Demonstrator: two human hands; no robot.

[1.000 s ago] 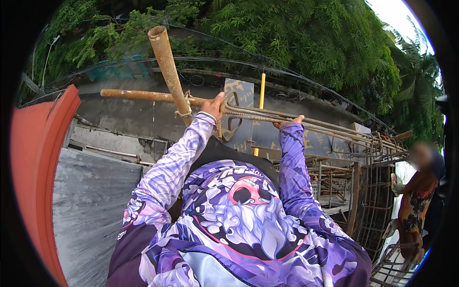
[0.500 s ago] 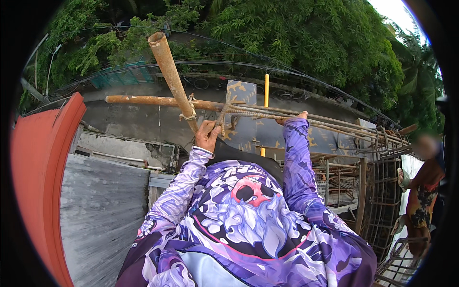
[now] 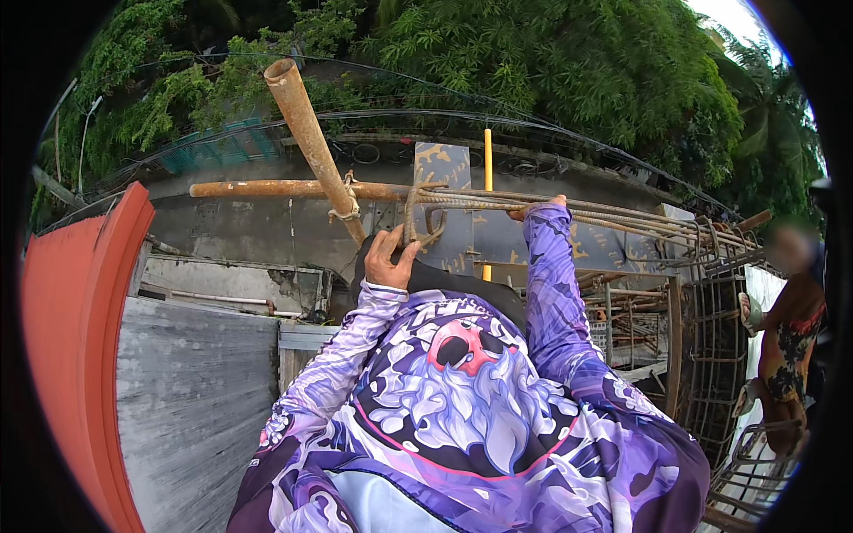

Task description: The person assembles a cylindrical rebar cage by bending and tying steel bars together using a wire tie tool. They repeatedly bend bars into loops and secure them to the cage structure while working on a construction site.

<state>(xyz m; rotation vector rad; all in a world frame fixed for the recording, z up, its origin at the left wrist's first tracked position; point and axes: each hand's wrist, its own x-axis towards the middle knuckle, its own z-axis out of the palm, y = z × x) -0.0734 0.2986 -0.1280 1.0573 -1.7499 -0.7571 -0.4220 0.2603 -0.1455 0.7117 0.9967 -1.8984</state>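
Observation:
My left hand (image 3: 390, 258) is closed, fingers and thumb pinching the lower end of a bent rebar end (image 3: 411, 210). Beside it a second curved rebar hook (image 3: 434, 229) shows. My right hand (image 3: 539, 208) grips the long ribbed rebars (image 3: 622, 223), with its palm and some fingers hidden by the sleeve. The bars run off to the right from the bent ends. Just left of my left hand, a rusty upright pipe (image 3: 313, 133) leans across a horizontal rusty pipe (image 3: 253, 189), tied to it with cord (image 3: 345, 212).
A red-orange metal edge (image 3: 84, 355) and grey roofing sheet (image 3: 195, 400) lie at left. Below the bars are a dark panel (image 3: 506, 235) and a yellow pole (image 3: 488, 169). At right, another person (image 3: 786, 329) is beside a rebar cage (image 3: 715, 355). Wires (image 3: 426, 114) cross before trees.
My left hand has shifted slightly right and down, away from the upright pipe, its fingers more raised. The hooked bar ends show more fully. My right hand stays on the bars.

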